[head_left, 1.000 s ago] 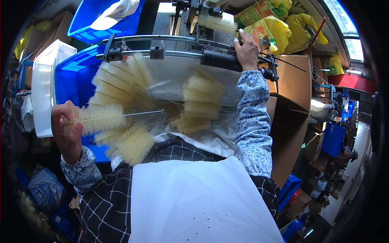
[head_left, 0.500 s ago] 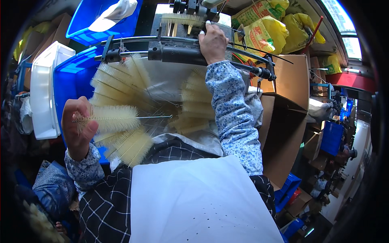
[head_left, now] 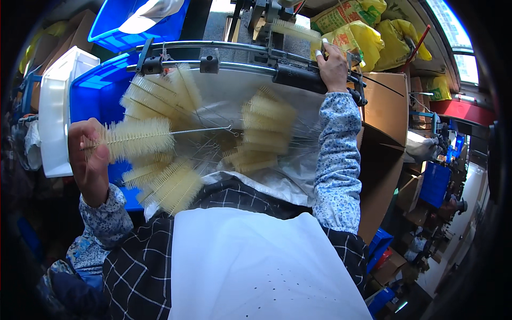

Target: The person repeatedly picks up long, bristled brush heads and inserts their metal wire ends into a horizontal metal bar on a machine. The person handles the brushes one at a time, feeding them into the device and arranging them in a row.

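My left hand [head_left: 89, 160] is closed round the bristle end of a cream bottle brush [head_left: 140, 140], whose twisted wire stem points right and ends in a small loop. At the far right of a bench machine, my right hand [head_left: 334, 66] grips the black sliding carriage [head_left: 298, 78] on steel rails. Its fingertips are partly hidden behind the carriage fittings. Another bristle brush [head_left: 296, 30] lies sideways in the machine, just left of those fingers. Between my arms, one pile of brushes [head_left: 154, 98] lies at left and a second pile [head_left: 266, 122] at right, on pale sheeting.
Blue bins [head_left: 88, 104] and a white tub [head_left: 56, 114] stand at left. A white cap lies in the upper blue bin [head_left: 101, 32]. Yellow sacks [head_left: 357, 42] sit behind the machine, and an open cardboard box [head_left: 384, 112] is beside my right arm.
My right hand and the carriage have slid right along the rails, and the brush in the machine has moved right too. My left hand has shifted slightly left with its brush.
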{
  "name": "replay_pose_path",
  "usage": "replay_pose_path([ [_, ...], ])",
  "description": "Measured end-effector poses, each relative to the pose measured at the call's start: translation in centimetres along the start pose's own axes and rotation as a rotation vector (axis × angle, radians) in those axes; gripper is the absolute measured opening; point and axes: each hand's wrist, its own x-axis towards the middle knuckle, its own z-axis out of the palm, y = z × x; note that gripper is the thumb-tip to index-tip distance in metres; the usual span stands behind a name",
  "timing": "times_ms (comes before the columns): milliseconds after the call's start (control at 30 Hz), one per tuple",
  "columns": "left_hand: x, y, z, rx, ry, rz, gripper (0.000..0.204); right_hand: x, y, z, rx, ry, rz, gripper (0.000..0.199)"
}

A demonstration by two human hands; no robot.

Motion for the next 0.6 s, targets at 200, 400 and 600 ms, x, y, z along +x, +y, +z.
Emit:
replay_pose_path([
  [200,1.0,0.3,0.2,-0.159,0.032,-0.076,0.031,1.5,5.0,-2.1,-0.004,-0.144,0.066,0.026],
  [400,2.1,0.5,1.1,-0.161,-0.066,-0.071,0.029,2.2,6.4,-2.9,-0.454,-0.13,-0.146,0.023],
  [600,1.8,0.1,1.8,-0.2,-0.165,-0.124,0.025,-2.5,4.8,-12.7,0.208,-0.38,0.005,0.021],
])
